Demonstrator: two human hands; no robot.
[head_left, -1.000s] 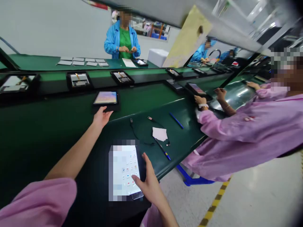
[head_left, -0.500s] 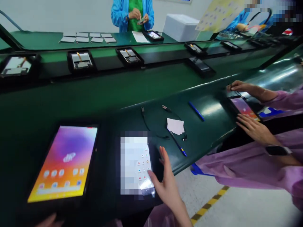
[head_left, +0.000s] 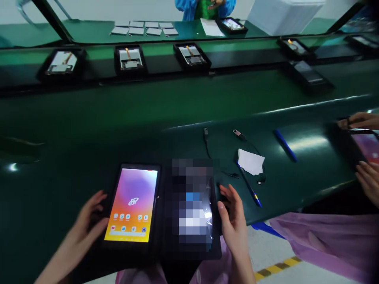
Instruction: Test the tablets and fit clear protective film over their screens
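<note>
Two tablets lie side by side on the green bench in front of me. The left tablet (head_left: 132, 205) shows a purple-to-orange home screen with icons. My left hand (head_left: 89, 221) rests against its left edge, fingers curled on the frame. The right tablet (head_left: 192, 209) has a darker screen that I cannot read. My right hand (head_left: 232, 215) holds its right edge, fingers bent along the side.
A black cable (head_left: 209, 148), white paper scrap (head_left: 250, 161), blue pen (head_left: 248, 185) and blue marker (head_left: 284, 145) lie right of the tablets. Open tablets in black trays (head_left: 130, 59) sit on the belt behind. A co-worker's hands (head_left: 367, 177) work at far right.
My left hand has drawn the bright tablet back from the belt and set it beside the other one. The right tablet's screen has gone from white to dark. My view has tipped down.
</note>
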